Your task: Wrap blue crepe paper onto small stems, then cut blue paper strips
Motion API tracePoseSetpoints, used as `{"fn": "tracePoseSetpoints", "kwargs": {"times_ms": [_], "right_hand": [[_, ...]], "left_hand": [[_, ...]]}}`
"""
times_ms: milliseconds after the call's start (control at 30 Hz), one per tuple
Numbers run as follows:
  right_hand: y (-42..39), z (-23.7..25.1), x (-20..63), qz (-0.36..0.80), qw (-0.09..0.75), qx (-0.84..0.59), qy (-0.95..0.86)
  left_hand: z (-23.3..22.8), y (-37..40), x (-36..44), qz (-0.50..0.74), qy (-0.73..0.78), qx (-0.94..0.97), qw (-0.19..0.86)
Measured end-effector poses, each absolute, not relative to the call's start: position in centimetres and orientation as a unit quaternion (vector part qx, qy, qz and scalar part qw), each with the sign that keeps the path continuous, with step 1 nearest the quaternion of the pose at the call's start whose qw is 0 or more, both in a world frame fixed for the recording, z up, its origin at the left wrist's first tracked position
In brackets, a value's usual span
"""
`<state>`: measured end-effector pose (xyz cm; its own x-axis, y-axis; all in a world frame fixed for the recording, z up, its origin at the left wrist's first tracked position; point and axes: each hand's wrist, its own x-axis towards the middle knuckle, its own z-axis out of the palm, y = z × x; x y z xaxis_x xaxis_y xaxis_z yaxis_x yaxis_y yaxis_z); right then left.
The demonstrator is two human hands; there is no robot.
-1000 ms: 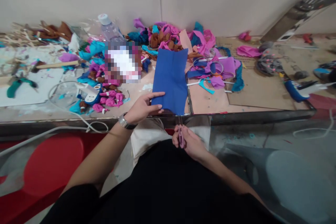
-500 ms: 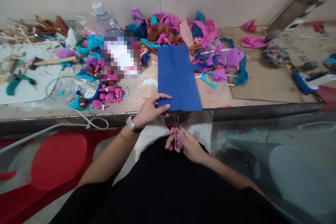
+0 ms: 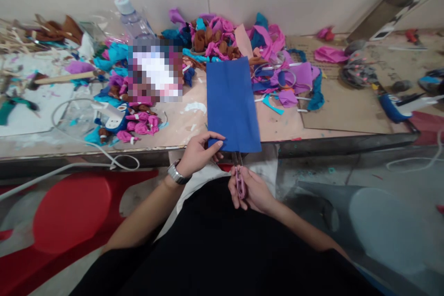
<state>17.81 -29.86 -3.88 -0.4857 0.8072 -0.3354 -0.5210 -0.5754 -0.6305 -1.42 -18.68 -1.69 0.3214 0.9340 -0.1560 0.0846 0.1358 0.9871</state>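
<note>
- Blue paper sheet (image 3: 231, 101) flat on table (image 3: 347, 122), near edge overhanging the table's front.
- left hand (image 3: 200, 151) pinches sheet's near-left corner, thumb on top, fingers curled under.
- right hand (image 3: 251, 189) closed around pink scissors (image 3: 239, 181); blade tips at sheet's near edge, blade gap too small to tell.

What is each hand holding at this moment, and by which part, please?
The left hand pinches the blue sheet at its near left corner; the right hand grips the pink-handled scissors by their handles.
</note>
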Motion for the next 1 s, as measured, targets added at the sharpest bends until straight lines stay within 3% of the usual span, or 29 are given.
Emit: {"fn": "tracePoseSetpoints", "kwargs": {"times_ms": [1000], "right_hand": [[-29.59,-4.13,17.68,0.828,0.413,-0.322,-0.198]], "left_hand": [[-2.29,-19.28,-1.92,0.370,0.465,0.562,0.575]]}}
